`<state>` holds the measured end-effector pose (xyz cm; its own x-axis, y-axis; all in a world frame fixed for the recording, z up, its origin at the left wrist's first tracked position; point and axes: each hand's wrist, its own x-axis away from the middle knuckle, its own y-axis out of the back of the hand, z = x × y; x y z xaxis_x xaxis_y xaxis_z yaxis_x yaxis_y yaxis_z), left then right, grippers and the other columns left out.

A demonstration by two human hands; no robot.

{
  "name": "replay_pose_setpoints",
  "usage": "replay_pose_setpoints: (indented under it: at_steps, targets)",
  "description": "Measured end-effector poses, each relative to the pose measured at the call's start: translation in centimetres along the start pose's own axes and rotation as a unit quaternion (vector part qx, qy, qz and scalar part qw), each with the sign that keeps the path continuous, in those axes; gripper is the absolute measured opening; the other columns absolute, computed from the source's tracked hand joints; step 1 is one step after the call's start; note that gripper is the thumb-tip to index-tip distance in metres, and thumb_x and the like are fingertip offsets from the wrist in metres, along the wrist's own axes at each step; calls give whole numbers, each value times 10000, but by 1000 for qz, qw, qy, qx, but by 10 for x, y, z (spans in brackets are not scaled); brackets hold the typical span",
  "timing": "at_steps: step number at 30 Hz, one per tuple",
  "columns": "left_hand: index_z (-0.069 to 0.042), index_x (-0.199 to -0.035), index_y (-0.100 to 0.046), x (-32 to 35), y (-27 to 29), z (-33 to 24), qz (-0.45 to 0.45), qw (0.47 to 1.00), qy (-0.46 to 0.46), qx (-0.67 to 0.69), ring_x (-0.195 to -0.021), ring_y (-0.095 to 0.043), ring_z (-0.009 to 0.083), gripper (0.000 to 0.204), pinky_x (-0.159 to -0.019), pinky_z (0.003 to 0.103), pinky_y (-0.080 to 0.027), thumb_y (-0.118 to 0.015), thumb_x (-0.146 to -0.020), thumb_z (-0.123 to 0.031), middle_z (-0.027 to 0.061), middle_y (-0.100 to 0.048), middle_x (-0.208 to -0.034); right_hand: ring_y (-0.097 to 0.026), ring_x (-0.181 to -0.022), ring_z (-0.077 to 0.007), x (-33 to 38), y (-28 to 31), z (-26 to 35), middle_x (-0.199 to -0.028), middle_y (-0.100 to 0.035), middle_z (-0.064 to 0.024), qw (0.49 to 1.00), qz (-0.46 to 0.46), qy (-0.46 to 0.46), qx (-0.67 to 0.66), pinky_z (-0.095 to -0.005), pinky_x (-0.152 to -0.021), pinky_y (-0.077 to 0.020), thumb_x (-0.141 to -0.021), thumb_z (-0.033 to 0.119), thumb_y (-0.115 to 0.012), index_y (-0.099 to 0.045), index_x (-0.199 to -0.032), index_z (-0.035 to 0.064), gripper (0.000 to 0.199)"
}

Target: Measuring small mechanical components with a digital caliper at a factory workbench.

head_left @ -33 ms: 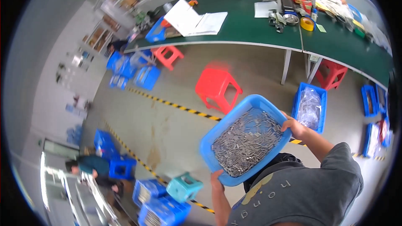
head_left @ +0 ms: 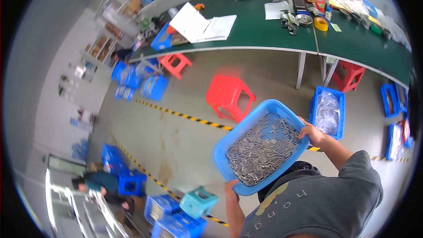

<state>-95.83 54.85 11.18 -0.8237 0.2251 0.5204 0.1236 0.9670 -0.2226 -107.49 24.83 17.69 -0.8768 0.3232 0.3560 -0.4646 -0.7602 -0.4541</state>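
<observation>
Between my two hands I carry a light blue plastic basket, tilted in front of my body. Loose small metal pins, silver and short, cover most of its bottom, with a barer patch toward the far end. My left hand grips the near left corner of the rim, partly hidden beneath it. On the right side, my right hand is closed over the rim, its thumb on the inside.
A red stool stands just beyond the basket. Farther off runs a green-topped table with papers and tape. At right, a blue crate holds clear bags. A teal stool and blue crates stand lower left.
The view has turned slightly, so the surroundings sit a little differently. The basket and both hands appear slightly farther right; the grip is the same.
</observation>
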Motion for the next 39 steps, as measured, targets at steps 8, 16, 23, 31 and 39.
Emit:
replay_pose_setpoints:
  at_steps: [8,16,23,31,39]
  targets:
    - [80,-1140,-419,-145,-26,-114,-15,998,15,54,-1005,-473,325,649,-913,388,-351,-526,-553,-175,175,-489,-1107,-393,-1046,-231,-154,-36,29,-1175,-387,-140,994,19,-1,103,-295,-824,-358,-574,41,-484,-184,-1331,87,815]
    - [84,-1162,-393,-220,-30,-187,-29,988,-137,63,-1043,-451,307,717,-928,374,-330,-541,-522,-203,179,-475,-1129,-393,-1077,-238,-259,-83,26,-1182,-384,-146,999,6,-38,-33,-293,-812,-396,-584,-40,-468,-178,-1331,80,810]
    - [77,-1150,-425,-380,-76,-234,2,998,-58,-20,-1037,-468,282,606,-925,347,-327,-534,-621,-197,156,-501,-1117,-412,-1031,-238,-379,-96,60,-1132,-410,-129,995,-81,-6,-51,-288,-788,-402,-539,-48,-461,-233,-1296,57,797]
    - [25,-1045,-510,-551,-207,-260,254,932,87,-245,-960,-477,194,430,-874,315,-327,-530,-742,-280,88,-535,-1018,-459,-942,-240,-420,-79,71,-1073,-456,-107,899,-370,108,-208,-258,-669,-426,-489,-72,-433,-297,-1252,87,791]
    - [23,-1035,-526,-651,-382,-195,395,848,157,-318,-891,-512,148,379,-815,281,-366,-464,-810,-277,63,-568,-969,-459,-926,-220,-474,31,119,-1061,-462,-112,832,-492,166,-195,-214,-650,-412,-488,-46,-395,-322,-1234,72,759]
